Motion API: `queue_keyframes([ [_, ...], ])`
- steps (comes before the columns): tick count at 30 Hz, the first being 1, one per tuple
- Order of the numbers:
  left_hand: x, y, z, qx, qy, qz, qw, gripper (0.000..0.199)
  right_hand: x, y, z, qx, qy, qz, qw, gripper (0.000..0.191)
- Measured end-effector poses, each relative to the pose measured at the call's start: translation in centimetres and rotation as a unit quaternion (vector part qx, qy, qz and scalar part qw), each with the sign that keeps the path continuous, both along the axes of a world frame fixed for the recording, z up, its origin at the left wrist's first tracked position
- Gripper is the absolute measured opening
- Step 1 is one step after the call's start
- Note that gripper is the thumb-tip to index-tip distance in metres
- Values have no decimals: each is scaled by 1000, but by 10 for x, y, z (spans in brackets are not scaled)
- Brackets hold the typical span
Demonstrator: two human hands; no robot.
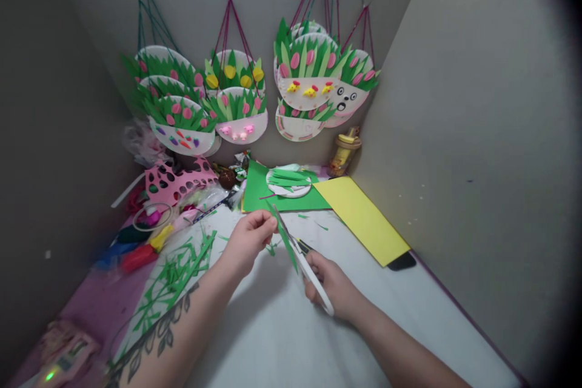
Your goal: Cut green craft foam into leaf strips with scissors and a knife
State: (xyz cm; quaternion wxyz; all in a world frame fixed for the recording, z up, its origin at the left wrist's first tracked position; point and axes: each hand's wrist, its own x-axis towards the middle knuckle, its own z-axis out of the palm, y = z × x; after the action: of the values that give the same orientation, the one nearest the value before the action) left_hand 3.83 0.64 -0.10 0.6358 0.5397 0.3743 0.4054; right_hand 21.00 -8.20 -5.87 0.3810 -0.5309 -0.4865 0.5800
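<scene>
My left hand (254, 236) pinches a narrow strip of green paper (287, 245) above the white work surface. In my right hand (331, 282) is a pair of scissors (313, 279) with white handles, its blades pointing up and away from me along the strip. The blades lie against the paper's edge; whether they are cutting into it I cannot tell. Just beyond my hands, a white paper plate (273, 190) carries several cut green strips (291, 178). It rests on a green paper sheet (254, 194).
Green scraps (177, 273) lie at the left, near pink cut-out paper (182, 182) and coloured odds and ends. A yellow sheet (368, 218) lies at the right, with a yellow cup (344, 154) behind it. Decorated paper-plate baskets (309, 88) hang on the back wall.
</scene>
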Motion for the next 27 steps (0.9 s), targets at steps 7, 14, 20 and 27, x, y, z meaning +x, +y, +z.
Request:
queue_keyframes([
  [7,-2,-2,7,-46,-89,-50,994,33,5,2,-4,45,1,-63,997,20],
  [14,-5,-2,8,-71,-148,-101,981,32,46,21,-9,146,-287,-190,927,31],
  [20,-1,-2,6,-68,-124,-66,988,32,77,34,-26,152,-480,-169,847,36],
  [27,7,-5,-7,-1,-2,-32,999,29,50,23,-9,206,-409,-208,864,27],
])
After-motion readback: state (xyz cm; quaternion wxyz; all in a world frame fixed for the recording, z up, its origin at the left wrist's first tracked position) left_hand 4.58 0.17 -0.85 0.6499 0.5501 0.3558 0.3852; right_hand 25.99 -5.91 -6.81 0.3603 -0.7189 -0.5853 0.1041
